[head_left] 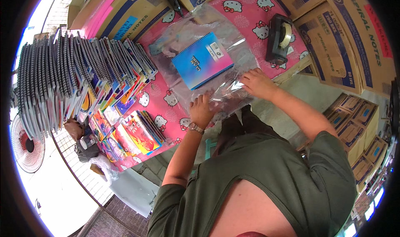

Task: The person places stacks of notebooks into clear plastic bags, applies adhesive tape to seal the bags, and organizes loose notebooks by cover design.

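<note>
A blue and pink spiral notebook (203,62) lies flat on the table with a clear plastic bag (233,30) spread around it. It cannot be told whether the notebook is under the top layer of film. My left hand (201,111), with a watch on its wrist, grips the near edge of the bag, left of the notebook's lower corner. My right hand (257,84) has its fingers closed on the bag's near right edge. Crumpled film runs between both hands, and the fingertips are partly lost in its glare.
A tall row of spiral notebooks (71,78) fills the table's left side, with smaller colourful notebooks (139,132) nearer me. A black tape dispenser (278,39) stands at right. Cardboard boxes (331,49) line the back and right. A fan (27,143) is far left.
</note>
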Available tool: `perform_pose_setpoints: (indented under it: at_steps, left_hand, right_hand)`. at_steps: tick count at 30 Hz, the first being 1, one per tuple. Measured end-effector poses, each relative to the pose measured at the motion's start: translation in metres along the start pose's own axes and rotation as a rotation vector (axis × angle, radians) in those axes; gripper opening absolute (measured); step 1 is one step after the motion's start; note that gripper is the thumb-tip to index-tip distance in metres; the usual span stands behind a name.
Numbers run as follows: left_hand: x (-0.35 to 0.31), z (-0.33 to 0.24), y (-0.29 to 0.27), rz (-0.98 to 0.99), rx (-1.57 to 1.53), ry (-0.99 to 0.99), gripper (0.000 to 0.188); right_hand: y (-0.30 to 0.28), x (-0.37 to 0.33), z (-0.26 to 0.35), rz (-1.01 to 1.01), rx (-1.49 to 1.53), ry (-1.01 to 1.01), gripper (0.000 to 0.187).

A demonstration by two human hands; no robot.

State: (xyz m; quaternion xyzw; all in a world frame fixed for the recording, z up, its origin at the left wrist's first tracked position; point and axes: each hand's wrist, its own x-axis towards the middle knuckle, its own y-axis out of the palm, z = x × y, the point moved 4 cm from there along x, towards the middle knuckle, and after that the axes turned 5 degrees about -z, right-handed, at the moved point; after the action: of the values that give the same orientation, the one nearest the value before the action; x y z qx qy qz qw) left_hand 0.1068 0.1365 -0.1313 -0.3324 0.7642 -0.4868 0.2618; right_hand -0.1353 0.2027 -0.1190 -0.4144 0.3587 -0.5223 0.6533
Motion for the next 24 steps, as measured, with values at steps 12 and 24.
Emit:
perform_pose_setpoints:
  at_steps: [12, 24]
  left_hand:
    - [-0.040, 0.046, -0.057, 0.294, 0.154, -0.072, 0.022]
    - [0.026, -0.007, -0.001, -0.246, 0.022, 0.167, 0.064]
  right_hand:
    - [-0.057, 0.012, -0.024, -0.096, 0.116, 0.068, 0.018]
    - [0.003, 0.129, -0.157, -0.003, 1.108, 0.743, 0.028]
